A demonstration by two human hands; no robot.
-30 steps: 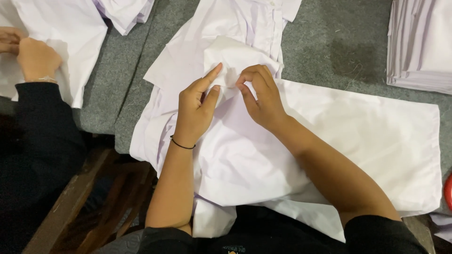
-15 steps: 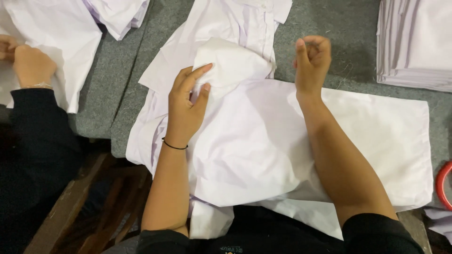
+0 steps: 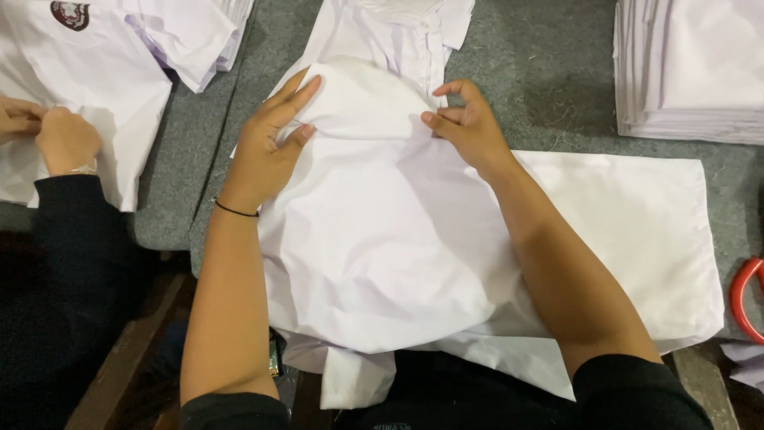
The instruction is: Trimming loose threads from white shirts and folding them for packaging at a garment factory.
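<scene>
Left hand: the left hand (image 3: 270,147) lay flat and palm down on the white shirt (image 3: 398,239), its fingers (image 3: 298,91) stretched forward over a raised fold of cloth and the thumb spread to the side; it gripped nothing, only pressed on the cloth. A thin dark band (image 3: 235,209) circled its wrist.
Right hand: the right hand (image 3: 469,127) rested at the right edge of the same fold, its thumb and first fingers drawn narrow and pinching a small bit of the shirt, the other fingers curled above.
White shirt: it was spread across the grey tabletop (image 3: 549,72) directly in front of the person, collar end away from them, with the near edge hanging over the tabletop's front edge. Both forearms lay over it.
Folded stack: a stack of white folded cloth (image 3: 692,72) sat on the tabletop at the far right, well apart from the hands.
Red object: a curved red object (image 3: 746,295) showed at the right edge, just beside the shirt; its kind could not be told.
Co-worker: another person's hands (image 3: 48,131) in a dark sleeve (image 3: 72,239) rested on a second white garment (image 3: 95,72) at the far left, near another pile of white cloth (image 3: 203,32).
</scene>
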